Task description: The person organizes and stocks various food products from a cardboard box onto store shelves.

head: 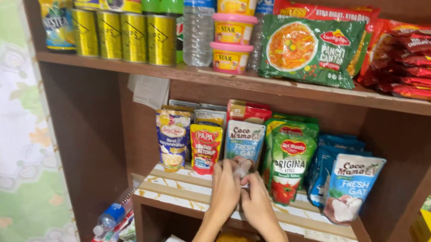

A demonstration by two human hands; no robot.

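I am pinching the blue coconut-milk pouch [243, 142] at its base, left hand [225, 188] and right hand [257, 201] fingers closed on it, on the middle shelf [188, 191]; I should be keeping it upright between the ketchup pouch [204, 148] and the green sauce pouch [289, 166].

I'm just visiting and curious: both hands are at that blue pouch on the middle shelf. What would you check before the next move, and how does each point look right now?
1. Both hands on the pouch: left hand and right hand meet at the lower edge of the blue pouch: ok.
2. Grip firm: fingers overlap, cannot tell.
3. Pouch upright: ok.
4. Neighbours standing: red ketchup pouch and green tomato sauce pouch upright: ok.
5. Bare shelf in front: ok.
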